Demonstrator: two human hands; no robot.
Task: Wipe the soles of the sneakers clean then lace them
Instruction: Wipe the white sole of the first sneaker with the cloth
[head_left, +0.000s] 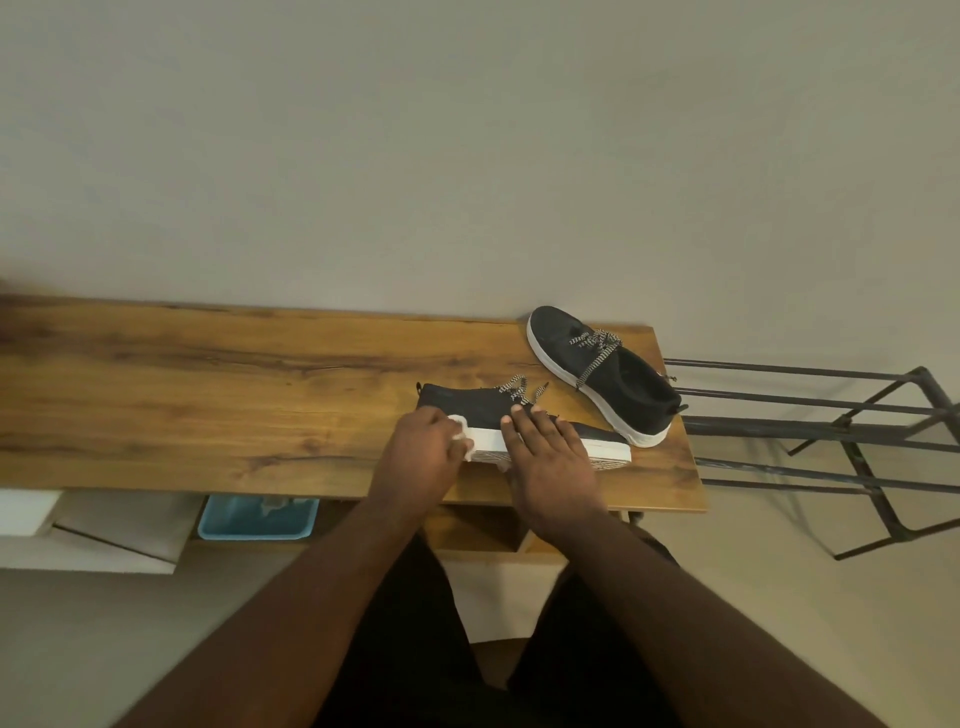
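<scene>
A black sneaker (467, 405) with a white sole lies on its side on the wooden table (208, 395), sole turned toward me. My left hand (421, 447) holds a small white wipe (462, 434) against the heel end of that sole. My right hand (545, 452) lies flat on the sneaker's middle, fingers straight, pressing it down. Its striped laces (519, 389) hang loose above my fingers. A second black sneaker (602, 374) stands upright at the table's back right corner, with striped laces partly threaded.
A dark metal rack (831, 415) stands right of the table, close to the upright sneaker. Under the table's front edge sit a light blue tray (257, 517) and white boxes (93, 530). A plain wall rises behind the table.
</scene>
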